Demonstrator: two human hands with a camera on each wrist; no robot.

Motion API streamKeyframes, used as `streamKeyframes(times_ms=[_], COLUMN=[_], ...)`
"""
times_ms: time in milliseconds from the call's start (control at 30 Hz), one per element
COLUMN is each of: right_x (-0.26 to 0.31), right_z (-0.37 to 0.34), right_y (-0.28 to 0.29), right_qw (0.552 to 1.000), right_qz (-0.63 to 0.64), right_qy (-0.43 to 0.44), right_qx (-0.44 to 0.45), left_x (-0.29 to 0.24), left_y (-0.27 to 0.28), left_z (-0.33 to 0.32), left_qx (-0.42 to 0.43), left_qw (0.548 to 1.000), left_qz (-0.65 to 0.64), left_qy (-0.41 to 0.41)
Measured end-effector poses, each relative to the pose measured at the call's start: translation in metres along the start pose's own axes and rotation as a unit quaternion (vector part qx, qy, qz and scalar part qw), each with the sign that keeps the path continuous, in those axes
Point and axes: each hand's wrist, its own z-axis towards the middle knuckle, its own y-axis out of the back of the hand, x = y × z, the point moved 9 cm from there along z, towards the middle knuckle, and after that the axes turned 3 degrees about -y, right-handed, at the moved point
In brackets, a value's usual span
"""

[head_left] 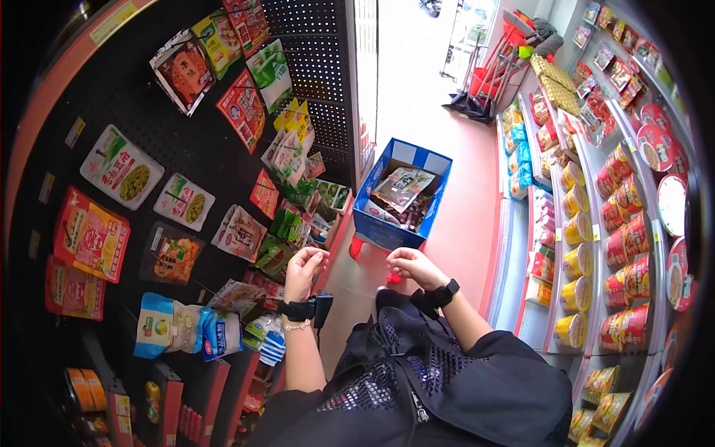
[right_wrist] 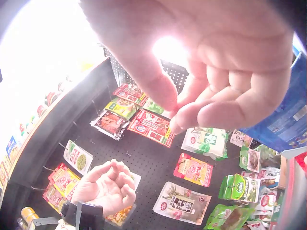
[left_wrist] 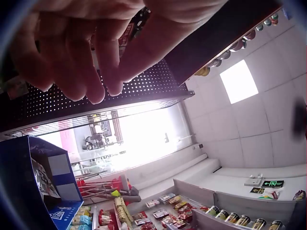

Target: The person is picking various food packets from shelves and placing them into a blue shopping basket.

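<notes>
My left hand (head_left: 304, 272) is raised in front of the hanging packets, its fingers loosely curled around nothing. Level with it, my right hand (head_left: 413, 267) has its thumb against its fingertips and nothing between them, as the right wrist view shows. A blue cardboard box (head_left: 381, 232) stands just beyond both hands on a red stool (head_left: 355, 248). Inside it lie several food packets, a dark flat pouch (head_left: 404, 186) on top. Nearest the left hand hang a pale brown pouch (head_left: 240, 232) and green packets (head_left: 287, 227).
A black pegboard rack (head_left: 186, 149) with hanging seasoning packets runs along the left. Shelves of noodle cups (head_left: 577, 261) line the right side. Ahead, brooms and red dustpans (head_left: 488, 78) lean near the bright doorway. Bags of white powder (head_left: 221, 335) stand at the lower left.
</notes>
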Motion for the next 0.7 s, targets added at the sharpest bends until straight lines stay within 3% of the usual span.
streamKeyframes(times_ms=[133, 333, 467, 567, 667, 700], right_x=[-0.006, -0.004, 0.013, 0.039, 0.057, 0.058], right_z=[0.015, 0.034, 0.050, 0.068, 0.099, 0.114], right_y=[0.015, 0.042, 0.095, 0.158, 0.209, 0.220], right_qw=[0.999, 0.996, 0.997, 0.996, 0.991, 0.991], right_qz=[0.026, -0.072, -0.043, 0.067, 0.119, 0.124], right_qy=[-0.026, -0.043, -0.045, -0.050, -0.039, -0.042], right_qx=[-0.013, 0.033, 0.033, -0.024, -0.056, -0.025], left_x=[-0.002, 0.010, 0.022, 0.039, 0.080, 0.108], left_y=[0.010, 0.013, -0.020, -0.068, -0.104, -0.104], left_z=[0.002, 0.032, 0.078, 0.125, 0.170, 0.183], left_qx=[-0.038, -0.107, -0.122, -0.072, -0.096, -0.129], left_qw=[0.999, 0.994, 0.992, 0.987, 0.962, 0.957], left_qz=[-0.009, -0.008, -0.020, -0.141, -0.245, -0.238], left_qy=[-0.008, -0.029, -0.018, 0.003, 0.079, 0.104])
